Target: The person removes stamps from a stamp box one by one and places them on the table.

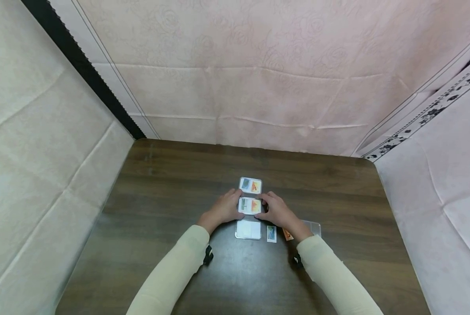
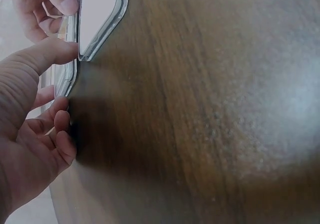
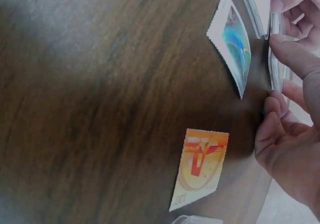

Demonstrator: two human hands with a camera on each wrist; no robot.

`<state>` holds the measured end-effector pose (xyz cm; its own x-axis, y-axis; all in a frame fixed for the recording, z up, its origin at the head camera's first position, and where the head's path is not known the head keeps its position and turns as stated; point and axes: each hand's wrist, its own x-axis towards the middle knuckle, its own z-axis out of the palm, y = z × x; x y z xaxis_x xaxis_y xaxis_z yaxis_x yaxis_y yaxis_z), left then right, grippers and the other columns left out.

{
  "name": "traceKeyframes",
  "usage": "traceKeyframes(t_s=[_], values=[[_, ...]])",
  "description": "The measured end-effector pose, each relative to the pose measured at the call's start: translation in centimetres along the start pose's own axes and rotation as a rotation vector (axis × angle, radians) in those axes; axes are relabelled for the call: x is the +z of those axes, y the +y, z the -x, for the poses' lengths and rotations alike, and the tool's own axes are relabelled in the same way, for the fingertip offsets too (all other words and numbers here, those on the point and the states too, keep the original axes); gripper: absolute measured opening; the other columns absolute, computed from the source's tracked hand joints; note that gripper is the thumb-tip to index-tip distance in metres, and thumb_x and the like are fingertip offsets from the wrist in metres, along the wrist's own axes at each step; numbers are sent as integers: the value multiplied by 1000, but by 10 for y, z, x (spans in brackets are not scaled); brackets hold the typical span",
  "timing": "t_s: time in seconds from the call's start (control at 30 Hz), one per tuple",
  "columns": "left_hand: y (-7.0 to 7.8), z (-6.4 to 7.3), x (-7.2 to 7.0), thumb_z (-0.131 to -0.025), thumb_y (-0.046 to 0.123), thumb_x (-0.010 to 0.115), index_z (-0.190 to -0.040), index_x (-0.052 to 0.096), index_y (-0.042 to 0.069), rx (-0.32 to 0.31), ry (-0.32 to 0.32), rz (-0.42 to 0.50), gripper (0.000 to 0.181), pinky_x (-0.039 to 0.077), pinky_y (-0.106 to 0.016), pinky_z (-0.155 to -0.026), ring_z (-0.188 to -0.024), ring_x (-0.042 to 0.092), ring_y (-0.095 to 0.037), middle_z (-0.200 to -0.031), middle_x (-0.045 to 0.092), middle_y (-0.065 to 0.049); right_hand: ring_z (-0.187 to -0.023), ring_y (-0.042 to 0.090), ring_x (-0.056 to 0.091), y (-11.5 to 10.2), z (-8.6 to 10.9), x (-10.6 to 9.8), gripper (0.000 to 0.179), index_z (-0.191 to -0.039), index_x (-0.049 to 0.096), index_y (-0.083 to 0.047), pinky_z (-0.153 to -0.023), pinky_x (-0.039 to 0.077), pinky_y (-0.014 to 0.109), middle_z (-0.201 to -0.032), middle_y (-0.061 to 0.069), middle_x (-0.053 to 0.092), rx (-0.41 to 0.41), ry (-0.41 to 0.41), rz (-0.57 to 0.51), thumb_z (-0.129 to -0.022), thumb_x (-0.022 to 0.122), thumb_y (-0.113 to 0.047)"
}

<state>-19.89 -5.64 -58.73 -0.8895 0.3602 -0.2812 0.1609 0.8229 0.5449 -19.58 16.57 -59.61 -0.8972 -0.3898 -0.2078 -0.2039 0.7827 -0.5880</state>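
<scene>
Both hands are at a small clear plastic case (image 1: 250,206) with two stamps in it, lying on the wooden table. My left hand (image 1: 224,208) holds its left side, thumb at the near corner and fingers at the far one. From the right, my right hand (image 1: 279,211) grips the opposite side the same way. Beyond it is another stamp case (image 1: 250,185); nearer me sits a case with a plain white face (image 1: 248,229). A blue-green stamp (image 3: 235,44) and an orange stamp (image 3: 200,166) lie loose by my right wrist.
Partly under my right forearm, a clear plastic piece (image 1: 315,228) lies on the table (image 1: 160,188). Pale patterned cloth (image 1: 239,87) hangs behind the far table edge, with more cloth at the left and right sides.
</scene>
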Motion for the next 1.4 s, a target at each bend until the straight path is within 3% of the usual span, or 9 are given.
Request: traceKeyframes(t_s=[0.4, 0.73, 1.4], values=[[-1, -4, 4, -83, 34, 87, -138, 51, 12, -6, 1, -22, 69, 52, -41, -94, -101, 58, -21, -125, 58, -7, -87, 16, 52, 7, 0, 0, 57, -135, 65, -13, -74, 49, 27, -105, 3, 56, -54, 8, -15, -85, 87, -31], [2, -5, 2, -82, 33, 87, -137, 51, 12, -3, 4, -13, 69, 52, -42, -93, -100, 59, -21, -124, 58, -7, -93, 19, 52, 8, 1, -4, 59, -138, 65, -12, -78, 49, 31, -122, 8, 55, -65, 21, -42, -86, 86, -31], [-1, -7, 4, -83, 32, 88, -136, 51, 14, -39, -15, 28, 67, 52, -43, -96, -102, 58, -21, -125, 59, -6, -93, 17, 53, 10, 0, -2, 57, -134, 64, -10, -80, 49, 31, -123, 7, 57, -96, 18, -13, -85, 86, -31]])
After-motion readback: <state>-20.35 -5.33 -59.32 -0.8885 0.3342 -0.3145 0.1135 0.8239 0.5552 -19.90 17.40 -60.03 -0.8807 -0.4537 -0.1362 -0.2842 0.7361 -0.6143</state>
